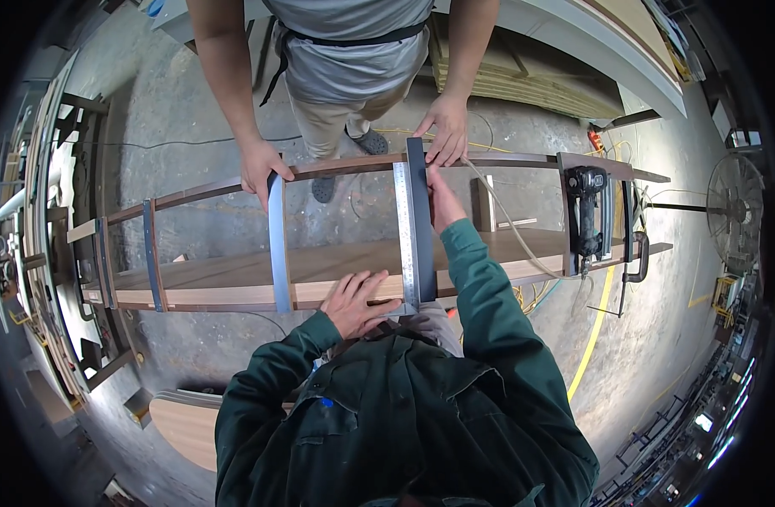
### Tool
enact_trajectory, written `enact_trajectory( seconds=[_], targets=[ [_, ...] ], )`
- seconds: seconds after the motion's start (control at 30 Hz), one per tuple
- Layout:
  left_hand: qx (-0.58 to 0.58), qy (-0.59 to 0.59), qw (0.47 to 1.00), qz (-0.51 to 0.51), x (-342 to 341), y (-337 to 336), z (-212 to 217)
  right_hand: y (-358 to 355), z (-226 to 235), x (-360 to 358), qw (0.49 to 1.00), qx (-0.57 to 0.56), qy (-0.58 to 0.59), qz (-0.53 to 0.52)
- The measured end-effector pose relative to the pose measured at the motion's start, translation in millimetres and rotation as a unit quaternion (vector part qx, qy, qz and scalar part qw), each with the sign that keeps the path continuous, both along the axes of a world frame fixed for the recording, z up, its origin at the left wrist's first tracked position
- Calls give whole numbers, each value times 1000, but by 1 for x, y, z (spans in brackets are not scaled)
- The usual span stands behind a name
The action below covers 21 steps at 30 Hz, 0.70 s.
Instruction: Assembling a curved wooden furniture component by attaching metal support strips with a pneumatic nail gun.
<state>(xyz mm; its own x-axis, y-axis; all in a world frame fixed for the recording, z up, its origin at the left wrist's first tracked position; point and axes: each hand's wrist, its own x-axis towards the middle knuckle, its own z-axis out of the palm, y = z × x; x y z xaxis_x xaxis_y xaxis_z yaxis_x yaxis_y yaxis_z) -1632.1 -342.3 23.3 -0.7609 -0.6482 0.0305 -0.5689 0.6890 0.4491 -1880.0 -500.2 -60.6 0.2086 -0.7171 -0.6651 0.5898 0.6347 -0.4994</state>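
Note:
A long wooden frame lies crosswise before me. A metal try square spans it, its long blade alongside a dark slat and its short arm at the near rail. My left hand is closed over the near rail and the square's short arm, fingers stretched across the wood. My right hand grips the dark slat's right side near the far rail; part of its fingers is hidden. Opposite, a co-worker's hands touch the far rail, one by the slat's far end, the other at a blue-grey slat.
A nail gun rests on the frame's right end, its hose running across the frame. Beside it hangs a clamp. Stacked boards lie beyond. A fan stands right; a wooden panel lies at lower left.

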Motion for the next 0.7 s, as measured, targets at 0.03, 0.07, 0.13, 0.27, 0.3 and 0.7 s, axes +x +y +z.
enact_trajectory(
  seconds=[0.03, 0.07, 0.13, 0.27, 0.3, 0.7],
  targets=[
    [0, 2, 1000, -1, -1, 1, 0, 6, 8, 2, 992, -50, 112, 17],
    [1, 1, 1000, 2, 0, 2, -1, 9, 19, 9, 970, -101, 220, 37],
    [6, 2, 1000, 2, 1, 3, -2, 12, 30, 15, 973, -97, 209, 2],
    [4, 5, 1000, -1, -1, 2, -2, 13, 24, 13, 974, -113, 197, 4],
    [0, 3, 1000, 0, -1, 2, -2, 13, 22, 12, 975, -114, 191, 8],
    [3, 4, 1000, 1, -1, 2, -3, 22, 40, 8, 958, -55, 279, 40]
  ],
)
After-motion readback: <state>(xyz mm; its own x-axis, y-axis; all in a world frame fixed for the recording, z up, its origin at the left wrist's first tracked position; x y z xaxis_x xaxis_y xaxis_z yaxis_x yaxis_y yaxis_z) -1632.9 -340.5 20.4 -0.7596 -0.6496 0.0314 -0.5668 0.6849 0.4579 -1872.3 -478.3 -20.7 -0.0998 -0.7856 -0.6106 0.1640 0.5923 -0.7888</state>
